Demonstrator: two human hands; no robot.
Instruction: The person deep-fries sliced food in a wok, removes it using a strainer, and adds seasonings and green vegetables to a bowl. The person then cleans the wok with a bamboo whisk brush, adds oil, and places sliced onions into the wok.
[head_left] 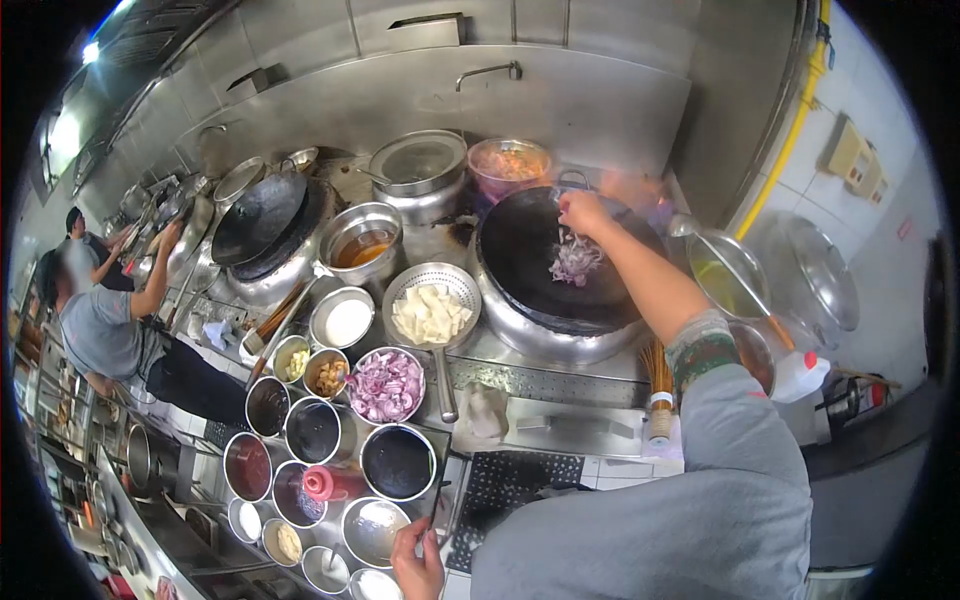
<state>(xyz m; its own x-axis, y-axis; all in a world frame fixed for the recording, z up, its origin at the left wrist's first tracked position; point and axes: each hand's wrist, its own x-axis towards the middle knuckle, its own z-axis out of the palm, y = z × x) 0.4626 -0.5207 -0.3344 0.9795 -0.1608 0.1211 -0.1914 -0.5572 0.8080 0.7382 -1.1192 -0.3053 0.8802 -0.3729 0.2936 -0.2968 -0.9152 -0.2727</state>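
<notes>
My right hand [588, 215] is over the black wok [505, 250] on the right burner, fingers pointing down and curled together. Sliced red onion [577, 262] hangs just under the fingertips and lies in a small heap on the wok's surface. Low in the view, my left hand [418, 562] is closed beside the metal containers, where a thin dark rod [438, 498] rises from the fingers; its lower end is hidden. A bowl of cut red onion [387, 386] stands between the two hands, left of a perforated ladle [448, 400] holding pale flat pieces [432, 314].
Flame [640, 188] shows behind the wok. A long-handled ladle [745, 270] rests over a pot at right, near a bamboo brush [659, 395]. A red squeeze bottle [330, 484] lies among seasoning containers. Another wok [262, 218] and two people [110, 325] are at left.
</notes>
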